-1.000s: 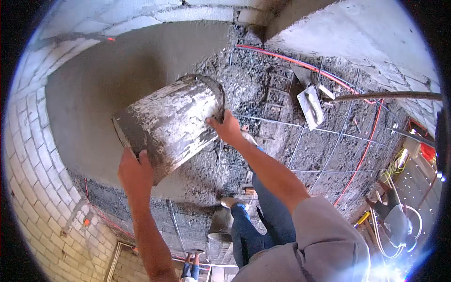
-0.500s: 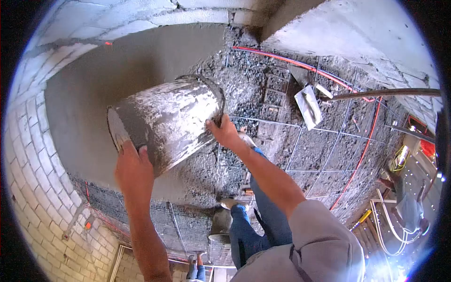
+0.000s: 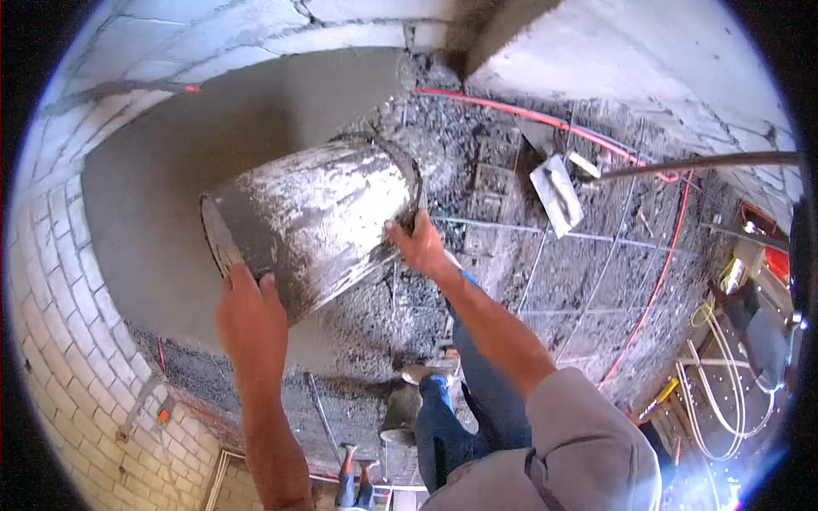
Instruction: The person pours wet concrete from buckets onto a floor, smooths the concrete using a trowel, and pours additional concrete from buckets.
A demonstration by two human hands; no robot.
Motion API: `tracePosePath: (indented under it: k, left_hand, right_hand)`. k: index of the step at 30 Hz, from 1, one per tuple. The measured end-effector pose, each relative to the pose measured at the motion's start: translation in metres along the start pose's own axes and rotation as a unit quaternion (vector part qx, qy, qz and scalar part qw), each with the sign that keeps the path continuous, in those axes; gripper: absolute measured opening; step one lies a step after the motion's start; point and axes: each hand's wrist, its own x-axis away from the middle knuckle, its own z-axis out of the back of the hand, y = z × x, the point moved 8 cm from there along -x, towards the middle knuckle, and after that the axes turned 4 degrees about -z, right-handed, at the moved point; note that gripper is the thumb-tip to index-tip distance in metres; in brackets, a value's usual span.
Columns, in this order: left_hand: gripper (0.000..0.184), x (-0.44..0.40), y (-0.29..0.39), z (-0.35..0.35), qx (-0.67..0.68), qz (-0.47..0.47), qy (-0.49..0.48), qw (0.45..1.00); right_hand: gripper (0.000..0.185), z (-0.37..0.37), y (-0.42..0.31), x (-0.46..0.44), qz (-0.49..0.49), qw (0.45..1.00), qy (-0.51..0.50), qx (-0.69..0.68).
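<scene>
**Pale block walls [image 3: 81, 341] around a part-covered floor, and a mortar-caked bucket [image 3: 328, 204] held on its side**

The bucket lay tilted between both hands, over the border where smooth grey concrete [image 3: 145, 187] met rough, gravelly ground [image 3: 498, 255]. Its inside was turned from view, so any load could not be seen. It looked rigid and hard to break, awkward more for its girth than for any delicacy; with wet mix inside it would have been heavy and unevenly balanced. The pale crust along its side seemed dry and rough enough for grip, while the darker, damp-looking coat near the left end was probably slick. The sounder holds were the thick lip at the right end and the edge opposite, rather than the bare curve between.

Those were the holds in use. The left hand [image 3: 251, 319] had its fingers bent over the left end's edge, the thumb a little apart on the side wall. The right hand [image 3: 423, 251] was curled at the lipped end, thumb along the outside, some fingers hidden behind.

Below the bucket, near the wearer's shoe [image 3: 417, 373], stood a second bucket [image 3: 400, 409]. To the right, a finishing trowel [image 3: 555, 198] lay on the ground among rebar mesh [image 3: 545, 228], with red conduit [image 3: 532, 114] curving past. Farther off were a co-worker's legs [image 3: 354, 490] and, at the right edge, another person [image 3: 763, 341].
</scene>
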Motion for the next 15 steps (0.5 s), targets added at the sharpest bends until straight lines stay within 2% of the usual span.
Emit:
tracePosePath:
  k: [2,4,8,10,11,15]
  left_hand:
    - [0.026,0.005,0.003,0.001,0.007,-0.008,-0.014,1.0]
    - [0.024,0.011,0.012,0.014,-0.015,-0.034,0.02,0.999]
    - [0.022,0.022,0.034,0.033,0.008,-0.071,0.029,0.997]
    - [0.022,0.031,0.045,0.045,0.027,-0.096,0.028,0.995]
    - [0.022,0.036,0.048,0.049,0.028,-0.102,0.028,0.994]
    - [0.019,0.056,0.134,0.018,0.027,-0.185,0.064,0.98]
  right_hand:
    - [0.073,0.001,0.011,0.006,-0.016,0.999,0.001,-0.034]
    - [0.075,0.01,0.013,0.013,-0.056,0.998,0.009,-0.02]
    - [0.067,0.034,0.02,0.025,-0.066,0.971,0.027,-0.23]
    - [0.063,0.076,-0.013,0.043,-0.03,0.988,0.07,-0.137]
    - [0.057,0.083,-0.018,0.051,-0.036,0.979,0.067,-0.188]
    - [0.045,0.134,0.039,0.037,0.001,0.963,0.11,-0.247]
